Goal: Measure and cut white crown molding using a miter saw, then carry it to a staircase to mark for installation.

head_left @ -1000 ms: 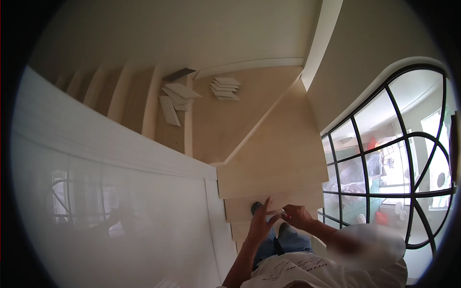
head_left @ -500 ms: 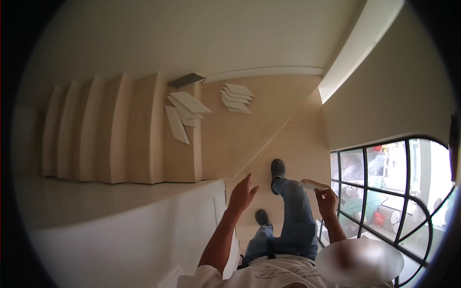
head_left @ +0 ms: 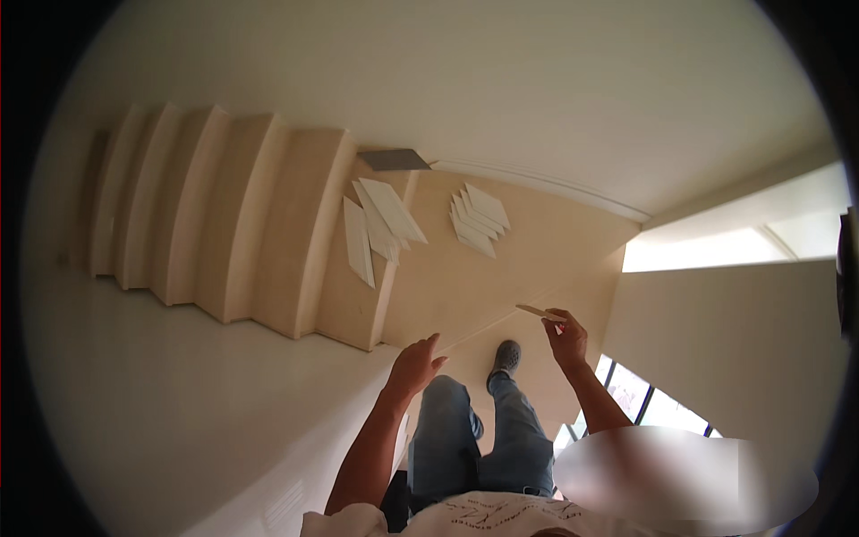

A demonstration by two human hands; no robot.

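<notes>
My right hand (head_left: pixel 568 340) grips a thin, flat, pale strip (head_left: pixel 531 310) by one end, and it is seen nearly edge-on over the landing. I cannot make out what kind of piece it is. My left hand (head_left: pixel 415 365) is empty, its fingers stretched forward beside the white side wall. Ahead on the landing lies a fanned group of cream slanted panels (head_left: pixel 488 210). More cream panels (head_left: pixel 390 215) overlap on the lowest visible step to the left. A dark grey slanted panel (head_left: pixel 395 160) rests against the wall behind them. Neither hand touches these.
Tan stairs (head_left: pixel 259 215) run off to the left beside a white side wall (head_left: pixel 224 403). The tan landing (head_left: pixel 438 277) spreads ahead, with a pale skirting strip (head_left: pixel 546 182) at the far wall. A black-framed window (head_left: pixel 631 392) is at the right. My grey clog (head_left: pixel 507 356) is on the floor.
I have stepped forward, and my view has turned, swinging the window toward the lower right. My right hand has moved forward and left with the strip. My left hand stays empty.
</notes>
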